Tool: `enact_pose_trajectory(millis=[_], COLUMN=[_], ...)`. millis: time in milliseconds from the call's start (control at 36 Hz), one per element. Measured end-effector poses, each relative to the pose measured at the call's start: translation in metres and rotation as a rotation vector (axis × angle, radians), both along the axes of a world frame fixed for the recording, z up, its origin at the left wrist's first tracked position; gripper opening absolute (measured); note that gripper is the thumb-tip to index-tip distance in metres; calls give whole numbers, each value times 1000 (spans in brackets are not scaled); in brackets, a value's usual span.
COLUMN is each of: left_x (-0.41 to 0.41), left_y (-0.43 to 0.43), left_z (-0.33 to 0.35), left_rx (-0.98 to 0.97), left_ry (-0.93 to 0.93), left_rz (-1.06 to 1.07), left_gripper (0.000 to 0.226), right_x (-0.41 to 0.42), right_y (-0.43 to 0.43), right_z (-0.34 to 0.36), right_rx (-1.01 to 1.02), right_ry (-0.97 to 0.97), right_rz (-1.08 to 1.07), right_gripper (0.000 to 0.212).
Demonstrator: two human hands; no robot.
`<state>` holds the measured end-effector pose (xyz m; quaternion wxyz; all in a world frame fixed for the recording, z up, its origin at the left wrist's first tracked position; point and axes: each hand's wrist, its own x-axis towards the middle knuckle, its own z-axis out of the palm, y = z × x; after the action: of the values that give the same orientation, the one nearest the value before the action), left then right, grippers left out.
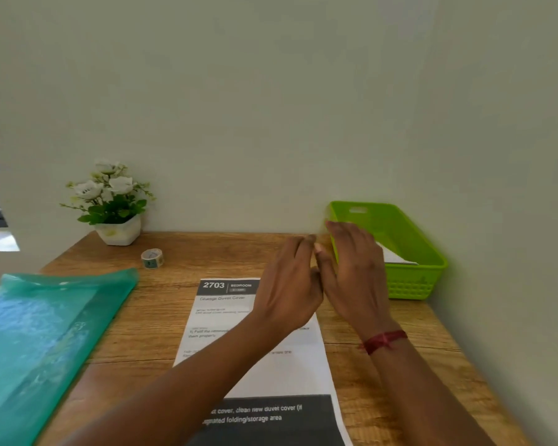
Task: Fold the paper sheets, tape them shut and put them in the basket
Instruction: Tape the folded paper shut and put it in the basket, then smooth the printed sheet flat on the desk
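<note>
Wooden desk (207,252) set against a pale wall (271,107), seen from the head camera. A printed sheet (287,375) lies flat and unfolded in the middle of the desk, reaching to the front edge, with a dark band across its near end.

A green basket (409,284) stands in the back right corner, and a white folded paper (397,256) lies inside it. The tape (152,258) sits near the back left corner, just in front of a potted plant (113,201). A teal folder (39,333) covers the left edge.

Both hands are raised over the far end of the sheet, thumbs close together. The left hand (287,284) has loosely bent fingers with nothing in them. The right hand (355,272) has straight fingers held together in front of the basket's left wall, also holding nothing. A red band (384,341) circles the right wrist.
</note>
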<state>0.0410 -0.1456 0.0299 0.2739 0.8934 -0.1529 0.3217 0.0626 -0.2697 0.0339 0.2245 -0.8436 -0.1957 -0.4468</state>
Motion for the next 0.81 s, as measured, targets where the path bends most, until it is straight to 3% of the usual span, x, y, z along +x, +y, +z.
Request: enact_pose_trajectory(millis=[250,500,667,806], left_x=[-22,-22,-11,-4], left_y=[55,117,136,144], left_z=[-10,-18,-34,-41], left_rx=[58,129,135,113], left_ry=[8,112,237,300], left_rz=[70,315,279,173], left_gripper=[53,60,58,66], right_x=[-16,-20,-10,2], right_y=[33,50,47,42], right_z=[-14,-36,-44,-49], right_rx=[-133,-232,-273,-311], right_ry=[123,340,419,547], right_rz=[195,269,212,172], right_gripper=[48,59,46,60])
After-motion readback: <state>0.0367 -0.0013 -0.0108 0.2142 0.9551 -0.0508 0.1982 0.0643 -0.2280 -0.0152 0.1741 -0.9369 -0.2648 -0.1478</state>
